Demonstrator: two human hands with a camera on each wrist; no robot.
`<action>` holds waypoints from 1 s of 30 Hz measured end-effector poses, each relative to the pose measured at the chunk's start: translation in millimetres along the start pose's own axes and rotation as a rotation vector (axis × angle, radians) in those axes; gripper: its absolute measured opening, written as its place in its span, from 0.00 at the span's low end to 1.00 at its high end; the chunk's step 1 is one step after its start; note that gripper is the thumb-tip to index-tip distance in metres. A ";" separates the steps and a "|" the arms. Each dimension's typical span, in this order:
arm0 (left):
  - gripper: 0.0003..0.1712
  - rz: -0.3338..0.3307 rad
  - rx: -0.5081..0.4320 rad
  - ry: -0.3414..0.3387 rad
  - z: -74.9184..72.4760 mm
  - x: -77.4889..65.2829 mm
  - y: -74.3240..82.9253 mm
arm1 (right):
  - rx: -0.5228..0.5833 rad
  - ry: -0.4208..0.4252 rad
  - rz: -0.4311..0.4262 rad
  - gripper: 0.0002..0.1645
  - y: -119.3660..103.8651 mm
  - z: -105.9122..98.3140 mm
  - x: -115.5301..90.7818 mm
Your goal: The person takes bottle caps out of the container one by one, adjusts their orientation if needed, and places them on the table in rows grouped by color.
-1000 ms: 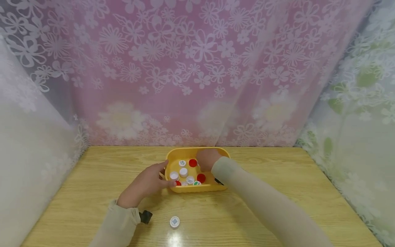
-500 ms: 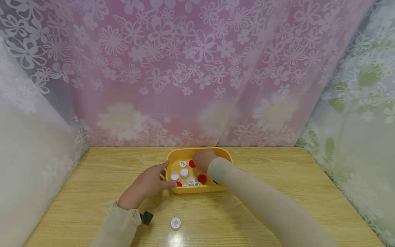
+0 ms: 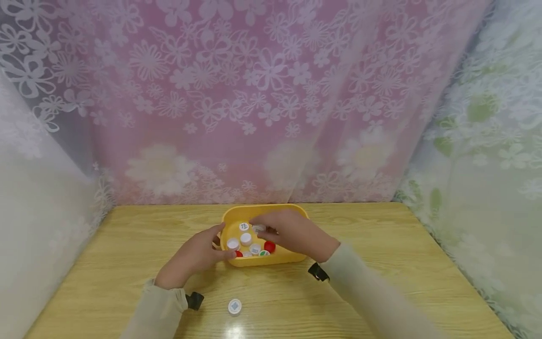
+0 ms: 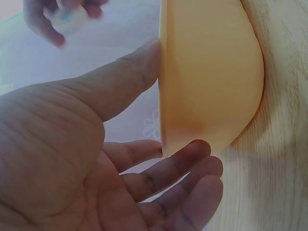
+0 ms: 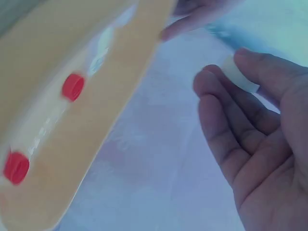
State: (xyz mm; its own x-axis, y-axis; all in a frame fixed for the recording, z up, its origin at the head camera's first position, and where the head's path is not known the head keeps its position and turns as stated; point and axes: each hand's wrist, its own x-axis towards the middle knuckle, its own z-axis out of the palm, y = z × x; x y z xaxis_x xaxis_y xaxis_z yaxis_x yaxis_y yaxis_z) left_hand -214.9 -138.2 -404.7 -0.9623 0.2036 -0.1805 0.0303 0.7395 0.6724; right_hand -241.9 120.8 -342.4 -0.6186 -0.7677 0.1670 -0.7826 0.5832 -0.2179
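A yellow plastic tray holds several white and red bottle caps. My left hand grips its left end; in the left wrist view the thumb lies at the rim and the other fingers touch the wall. Above the tray, my right hand pinches a white bottle cap between thumb and fingertips. That cap also shows, blurred, at the top of the left wrist view. Inside the tray are a red bottle cap, a white cap and a printed white cap.
One more white bottle cap with a printed top lies on the wooden table in front of the tray. A pink flowered curtain hangs behind the table's far edge, with pale curtains at both sides.
My right hand has risen from inside the tray with a white bottle cap pinched in its fingers, its wrist swinging toward me. The left hand has kept its grip on the tray.
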 end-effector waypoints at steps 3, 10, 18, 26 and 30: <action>0.54 -0.006 -0.001 0.000 -0.5 -1.0 -1.8 | 0.065 0.041 -0.041 0.24 -9.1 0.8 -14.9; 0.54 0.008 0.009 -0.001 1.4 -0.8 -1.7 | 0.155 0.100 0.021 0.21 -16.3 15.4 -40.9; 0.53 0.028 0.081 0.051 0.6 -0.5 1.9 | -0.061 0.375 -0.039 0.25 -10.2 19.5 -58.1; 0.53 0.029 0.082 0.042 0.2 -1.9 1.6 | -0.020 0.306 -0.045 0.16 -19.8 19.5 -61.5; 0.53 0.031 0.098 0.059 0.4 -3.2 0.4 | -0.036 0.236 -0.063 0.20 -26.7 25.8 -57.1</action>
State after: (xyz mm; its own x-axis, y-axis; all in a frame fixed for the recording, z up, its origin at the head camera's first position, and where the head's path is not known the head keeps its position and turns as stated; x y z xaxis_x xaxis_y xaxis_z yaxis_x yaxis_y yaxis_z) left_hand -211.8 -138.3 -404.2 -0.9746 0.1913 -0.1165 0.0836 0.7934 0.6030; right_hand -183.9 142.3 -370.9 -0.5647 -0.7218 0.4001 -0.8193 0.5486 -0.1666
